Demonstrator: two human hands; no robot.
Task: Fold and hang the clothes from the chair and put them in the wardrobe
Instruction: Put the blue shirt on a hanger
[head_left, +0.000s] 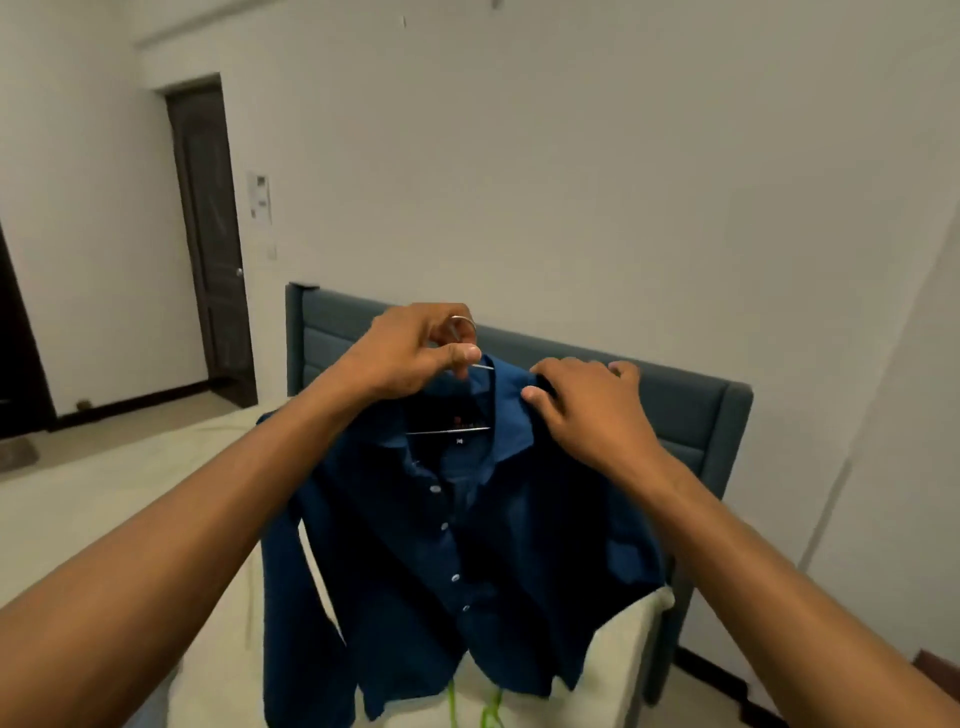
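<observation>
Dark door far left. Left hand raised, fingers curled round the metal hook of a hanger. Blue shirt hung from it, draped above the pale bed, before the grey-blue headboard. Right hand pinching the collar's right side, thumb beneath.

Dark blue shirt, grey-blue headboard, silver hanger.
</observation>
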